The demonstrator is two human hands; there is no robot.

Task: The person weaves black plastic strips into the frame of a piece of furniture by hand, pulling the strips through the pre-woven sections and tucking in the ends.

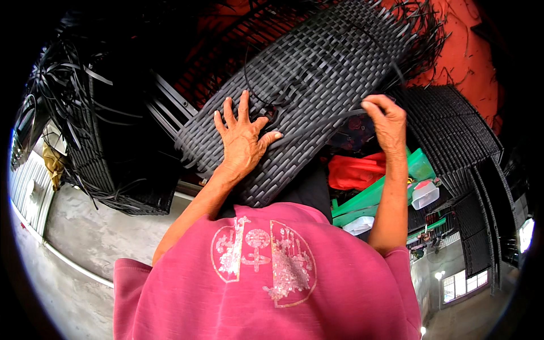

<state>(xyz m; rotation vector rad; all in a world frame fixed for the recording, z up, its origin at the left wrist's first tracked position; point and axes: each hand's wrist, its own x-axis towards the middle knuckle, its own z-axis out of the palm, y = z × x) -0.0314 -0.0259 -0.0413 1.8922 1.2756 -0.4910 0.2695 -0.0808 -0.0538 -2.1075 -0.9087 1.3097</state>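
Observation:
A large black woven rattan panel (317,73) leans across the middle of the view, its top edge bristling with loose strip ends. My left hand (242,136) lies flat on the weave, fingers spread, pressing on its lower part. My right hand (385,116) is at the panel's right edge, fingers pinched on a thin black strip (334,117) that runs leftward across the weave. My pink shirt fills the bottom of the picture.
A black wicker frame with loose strips (96,124) stands at the left. Stacked black woven panels (453,136) are at the right. A red bag (354,170), a green stool (379,195) and small white containers (425,194) lie below the panel. An orange-red wall is behind.

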